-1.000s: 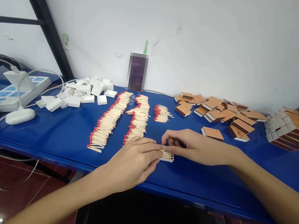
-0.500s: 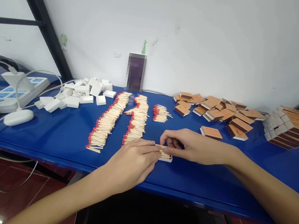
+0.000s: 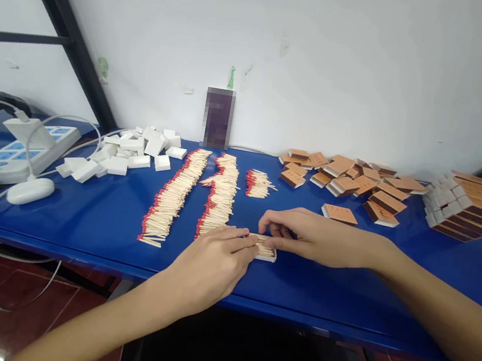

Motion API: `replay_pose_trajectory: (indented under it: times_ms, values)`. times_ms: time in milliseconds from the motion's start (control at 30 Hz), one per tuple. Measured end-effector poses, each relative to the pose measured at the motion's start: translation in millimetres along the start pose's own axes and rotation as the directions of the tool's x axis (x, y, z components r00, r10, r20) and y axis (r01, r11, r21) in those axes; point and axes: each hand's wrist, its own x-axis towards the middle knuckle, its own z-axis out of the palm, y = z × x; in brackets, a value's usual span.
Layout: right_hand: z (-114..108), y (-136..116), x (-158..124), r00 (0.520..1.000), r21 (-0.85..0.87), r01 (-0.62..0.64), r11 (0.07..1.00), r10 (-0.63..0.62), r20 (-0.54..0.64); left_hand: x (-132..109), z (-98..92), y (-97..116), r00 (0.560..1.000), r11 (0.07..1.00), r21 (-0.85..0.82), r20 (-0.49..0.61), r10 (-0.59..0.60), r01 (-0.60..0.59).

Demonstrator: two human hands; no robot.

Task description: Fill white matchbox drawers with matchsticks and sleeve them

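Observation:
A small white matchbox tray (image 3: 271, 258) filled with matches lies on the blue table between my two hands. My left hand (image 3: 219, 262) covers its left end, the fingers close together and bent over the tray and the match heads. At the right end is my right hand (image 3: 305, 235), its fingers curled by the far edge and its thumb touching the matches (image 3: 261, 246) inside. The undersides of both hands hide part of the grip. Beyond them lie two long rows of red-headed matches, a left row (image 3: 174, 200) and a middle row (image 3: 221, 196), plus a small pile (image 3: 259, 184).
White empty trays (image 3: 131, 148) are heaped at the back left, near a power strip (image 3: 21, 152) with cables. Orange matchbox sleeves (image 3: 351, 176) lie scattered at the back right, one sleeve (image 3: 340, 214) just beyond my right hand. A stack of matchboxes (image 3: 474, 208) stands far right.
My left fingers have shifted slightly on the tray, showing a little more of its left end. The right hand keeps nearly the same pose.

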Motion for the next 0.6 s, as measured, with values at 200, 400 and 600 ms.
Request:
replay_pose_trajectory:
  times_ms: [200,400,600]
  values:
    - [-21.5,42.7,-40.9,0.926,-0.248,-0.25,0.936,0.156,-0.343,-2.9,3.9,-2.0,1.0,1.0,-0.014,-0.024,-0.002,0.002]
    - [-12.6,104.4,-76.4,0.902,-0.278,-0.343,0.897,0.231,-0.365,-4.3,6.8,-3.5,0.999,0.998,-0.055,-0.051,-0.017,0.014]
    - [13.9,68.8,-68.8,0.909,-0.228,-0.249,0.941,0.146,-0.39,-4.5,7.7,-2.0,0.996,0.995,-0.088,-0.072,-0.058,0.051]
